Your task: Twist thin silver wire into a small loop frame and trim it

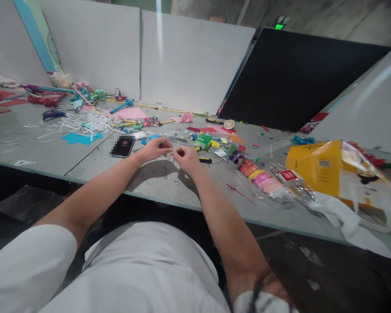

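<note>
My left hand [156,148] and my right hand [186,158] meet over the grey table [94,163], fingertips pinched together on something tiny between them that I cannot make out. Both forearms reach out from my lap. A phone [123,146] lies just left of my left hand. A black-and-yellow pen [204,160] rests right beside my right hand. Small coloured craft bits [203,141] sit just beyond the hands.
A clear bag of coloured clay blocks [259,176] lies to the right, next to a yellow package [332,171] and white cloth [345,219]. White paper shreds [84,123], blue paper and pink scraps cover the far left. White boards and a black board [296,78] stand behind.
</note>
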`<state>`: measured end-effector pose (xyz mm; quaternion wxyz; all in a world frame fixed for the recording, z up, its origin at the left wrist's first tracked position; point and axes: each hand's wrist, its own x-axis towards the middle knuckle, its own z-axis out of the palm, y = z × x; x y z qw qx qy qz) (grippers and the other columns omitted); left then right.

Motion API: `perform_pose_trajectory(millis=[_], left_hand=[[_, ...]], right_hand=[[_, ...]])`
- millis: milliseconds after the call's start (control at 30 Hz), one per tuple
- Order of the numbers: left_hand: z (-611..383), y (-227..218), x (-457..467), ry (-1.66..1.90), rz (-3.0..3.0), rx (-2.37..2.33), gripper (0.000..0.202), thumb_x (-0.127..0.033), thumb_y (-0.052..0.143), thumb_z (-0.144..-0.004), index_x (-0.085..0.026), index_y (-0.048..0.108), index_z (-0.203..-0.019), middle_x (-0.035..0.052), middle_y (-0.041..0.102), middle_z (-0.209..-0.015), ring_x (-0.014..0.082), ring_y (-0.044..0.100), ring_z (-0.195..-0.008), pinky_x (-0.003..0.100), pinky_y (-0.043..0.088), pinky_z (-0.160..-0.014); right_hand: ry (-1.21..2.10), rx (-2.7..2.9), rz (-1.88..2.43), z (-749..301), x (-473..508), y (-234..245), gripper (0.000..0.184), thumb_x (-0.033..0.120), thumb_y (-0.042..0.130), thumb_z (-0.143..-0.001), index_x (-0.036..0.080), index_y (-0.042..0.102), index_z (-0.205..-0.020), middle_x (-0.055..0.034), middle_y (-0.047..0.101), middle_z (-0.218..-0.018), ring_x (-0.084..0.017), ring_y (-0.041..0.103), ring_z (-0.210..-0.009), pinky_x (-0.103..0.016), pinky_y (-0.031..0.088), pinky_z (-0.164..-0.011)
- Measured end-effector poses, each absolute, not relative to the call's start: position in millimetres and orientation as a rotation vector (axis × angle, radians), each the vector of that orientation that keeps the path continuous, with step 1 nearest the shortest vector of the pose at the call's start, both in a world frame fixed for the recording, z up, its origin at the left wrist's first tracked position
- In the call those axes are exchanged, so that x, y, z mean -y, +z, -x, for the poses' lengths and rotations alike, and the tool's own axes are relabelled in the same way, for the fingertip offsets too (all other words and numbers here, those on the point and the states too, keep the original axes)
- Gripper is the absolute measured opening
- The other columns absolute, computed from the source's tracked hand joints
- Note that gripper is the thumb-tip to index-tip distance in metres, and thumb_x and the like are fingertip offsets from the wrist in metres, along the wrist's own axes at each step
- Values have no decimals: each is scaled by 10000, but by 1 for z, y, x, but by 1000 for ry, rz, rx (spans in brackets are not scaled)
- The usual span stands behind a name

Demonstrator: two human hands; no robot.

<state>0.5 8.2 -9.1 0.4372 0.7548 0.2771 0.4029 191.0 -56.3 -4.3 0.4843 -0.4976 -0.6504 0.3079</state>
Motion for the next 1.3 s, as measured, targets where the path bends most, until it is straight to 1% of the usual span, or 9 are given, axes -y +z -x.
perform_pose_trajectory(millis=[133, 267, 367, 500, 633, 733, 900, 1100, 1300], left_hand=[[-1, -11, -10, 972, -1724, -697, 501, -595, 826, -781, -152, 719, -989, 36, 707, -820, 122, 662, -711, 297, 584, -719], [1, -9, -9, 938, -1658, -687, 554, -662, 841, -737, -156, 732, -935, 76, 736, -883, 152, 697, -795, 308, 598, -740], [3, -7, -8, 942, -1666, -687, 542, -671, 829, -745, -159, 726, -890, 68, 727, -855, 140, 683, -763, 294, 586, -719], [3, -4, -5, 914, -1771, -698, 456, -595, 822, -778, -153, 742, -852, 43, 695, -750, 125, 632, -667, 279, 540, -651], [2, -5, -2, 885, -1927, -752, 360, -507, 787, -826, -151, 742, -795, 23, 658, -655, 129, 590, -604, 269, 476, -590], [2, -8, -3, 901, -2036, -825, 326, -470, 763, -844, -155, 719, -777, 13, 643, -631, 130, 549, -573, 264, 401, -546], [1, -12, -7, 946, -2217, -913, 230, -352, 775, -802, -178, 657, -711, -23, 575, -595, 128, 477, -574, 273, 323, -560], [1, -16, -9, 934, -2404, -922, 166, -185, 714, -761, -201, 580, -665, -21, 570, -606, 142, 465, -578, 289, 322, -598], [3, -14, -8, 901, -2553, -898, 123, -151, 643, -758, -216, 568, -685, 22, 597, -659, 189, 516, -641, 312, 351, -634]], right_hand=[[662, 1542, 1213, -198, 51, -1, 178, 358, 673, -765, 238, 579, -674, 17, 580, -588, -156, 521, -606, -296, 420, -599], [681, 1545, 1196, -200, 45, -4, 198, 415, 613, -822, 239, 576, -739, 9, 603, -602, -150, 533, -536, -304, 456, -566], [652, 1564, 1182, -198, 42, -8, 172, 407, 627, -807, 235, 609, -805, 0, 639, -672, -157, 562, -588, -299, 474, -584], [561, 1632, 1162, -196, 44, -9, 166, 394, 658, -794, 233, 655, -835, -25, 687, -779, -188, 612, -727, -313, 489, -672], [460, 1746, 1181, -196, 49, -10, 190, 411, 660, -838, 237, 655, -765, -15, 644, -680, -190, 564, -657, -336, 443, -681], [385, 1831, 1210, -197, 48, -12, 164, 374, 647, -864, 234, 659, -780, -18, 644, -665, -195, 555, -639, -346, 423, -694], [254, 1951, 1259, -197, 44, -16, 123, 275, 640, -873, 240, 640, -756, -71, 691, -750, -249, 599, -762, -380, 445, -789], [149, 2038, 1294, -189, 42, -20, 119, 215, 573, -923, 210, 689, -897, -136, 738, -938, -301, 636, -931, -425, 467, -915], [90, 2074, 1328, -181, 38, -29, 195, 171, 491, -944, 168, 685, -953, -155, 725, -968, -290, 628, -945, -412, 470, -919]])
